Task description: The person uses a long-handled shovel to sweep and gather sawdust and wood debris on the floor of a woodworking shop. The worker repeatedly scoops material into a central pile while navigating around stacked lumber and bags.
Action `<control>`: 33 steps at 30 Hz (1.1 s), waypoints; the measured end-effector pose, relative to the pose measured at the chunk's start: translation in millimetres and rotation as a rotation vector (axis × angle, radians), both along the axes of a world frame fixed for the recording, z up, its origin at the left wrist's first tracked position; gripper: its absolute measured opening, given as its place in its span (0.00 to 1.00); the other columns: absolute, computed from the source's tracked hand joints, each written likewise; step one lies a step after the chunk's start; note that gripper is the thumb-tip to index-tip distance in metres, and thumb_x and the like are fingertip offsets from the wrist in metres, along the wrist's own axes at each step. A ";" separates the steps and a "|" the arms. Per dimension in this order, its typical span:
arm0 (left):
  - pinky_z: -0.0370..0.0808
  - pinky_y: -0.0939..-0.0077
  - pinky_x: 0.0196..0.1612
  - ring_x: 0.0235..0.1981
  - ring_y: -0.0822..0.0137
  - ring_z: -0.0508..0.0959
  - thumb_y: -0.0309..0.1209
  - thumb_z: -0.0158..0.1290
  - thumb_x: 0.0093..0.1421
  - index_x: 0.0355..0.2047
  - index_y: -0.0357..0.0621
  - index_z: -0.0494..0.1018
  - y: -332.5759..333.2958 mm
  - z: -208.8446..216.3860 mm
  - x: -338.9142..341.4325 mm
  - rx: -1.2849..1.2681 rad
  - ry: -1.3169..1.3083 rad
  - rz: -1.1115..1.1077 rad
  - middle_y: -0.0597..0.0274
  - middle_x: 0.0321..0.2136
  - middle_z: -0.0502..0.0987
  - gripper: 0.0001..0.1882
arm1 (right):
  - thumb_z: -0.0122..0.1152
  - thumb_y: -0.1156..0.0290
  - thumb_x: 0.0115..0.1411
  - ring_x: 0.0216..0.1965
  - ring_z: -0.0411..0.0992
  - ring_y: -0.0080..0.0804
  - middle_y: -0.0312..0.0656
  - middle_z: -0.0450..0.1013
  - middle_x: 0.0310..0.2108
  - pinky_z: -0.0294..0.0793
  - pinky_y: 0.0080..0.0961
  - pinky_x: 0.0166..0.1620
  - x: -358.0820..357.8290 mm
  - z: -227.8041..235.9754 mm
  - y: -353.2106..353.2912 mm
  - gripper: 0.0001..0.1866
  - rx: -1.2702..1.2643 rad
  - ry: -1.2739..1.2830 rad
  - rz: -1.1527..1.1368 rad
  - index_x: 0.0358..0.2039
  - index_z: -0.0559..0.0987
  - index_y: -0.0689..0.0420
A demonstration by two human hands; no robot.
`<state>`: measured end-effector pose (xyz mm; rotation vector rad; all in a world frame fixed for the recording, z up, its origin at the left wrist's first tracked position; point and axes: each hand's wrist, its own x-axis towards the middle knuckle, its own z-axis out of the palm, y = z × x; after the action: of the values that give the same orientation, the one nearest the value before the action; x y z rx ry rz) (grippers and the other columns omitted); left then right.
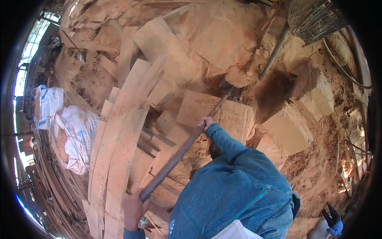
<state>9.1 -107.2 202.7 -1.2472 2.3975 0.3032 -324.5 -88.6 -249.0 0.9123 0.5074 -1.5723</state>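
Note:
A long-handled shovel (175,163) slants from the lower left up to the middle of the view, with both my hands around its handle. My left hand (135,209), slightly blurred, is closed near the handle's lower-left end. Farther along, my right hand (205,123) grips the handle with the arm stretched forward in a blue sleeve. Beyond it, the dark metal blade (234,91) rests low against reddish dusty soil, beside a dust-covered flat board (238,115). Loose dirt partly hides the blade's edge.
Long curved planks (119,147) lie along the left, with white woven sacks (77,131) beyond them. Boards and blocks (288,127) lie to the right. A wire basket-like bundle (314,20) stands at the far right by a grey pole (274,51). Reddish dust covers the ground.

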 end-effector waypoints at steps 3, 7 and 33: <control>0.76 0.62 0.32 0.29 0.53 0.81 0.35 0.64 0.44 0.42 0.50 0.76 7.5 -28.8 18.7 0.304 0.094 0.238 0.54 0.26 0.79 0.22 | 0.42 0.72 0.56 0.15 0.54 0.30 0.36 0.54 0.14 0.61 0.30 0.21 5.2 -13.5 11.8 0.05 0.130 0.042 0.035 0.25 0.63 0.57; 0.76 0.61 0.30 0.26 0.51 0.80 0.36 0.64 0.44 0.41 0.54 0.77 26.6 -65.1 36.8 0.113 0.152 0.213 0.54 0.22 0.79 0.21 | 0.42 0.72 0.55 0.15 0.55 0.29 0.35 0.53 0.13 0.61 0.28 0.21 9.1 -30.9 13.9 0.06 0.106 0.103 0.039 0.22 0.63 0.54; 0.75 0.58 0.32 0.30 0.50 0.80 0.33 0.59 0.48 0.43 0.54 0.78 64.8 -177.2 53.3 0.092 0.225 0.316 0.53 0.26 0.79 0.19 | 0.40 0.68 0.56 0.14 0.58 0.34 0.37 0.56 0.13 0.63 0.38 0.19 -21.3 -102.9 30.4 0.09 0.320 0.269 0.195 0.22 0.65 0.56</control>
<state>62.4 -42.4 25.5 -1.6230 2.3276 0.6722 -345.8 -58.2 -351.9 0.8613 1.0319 -1.4645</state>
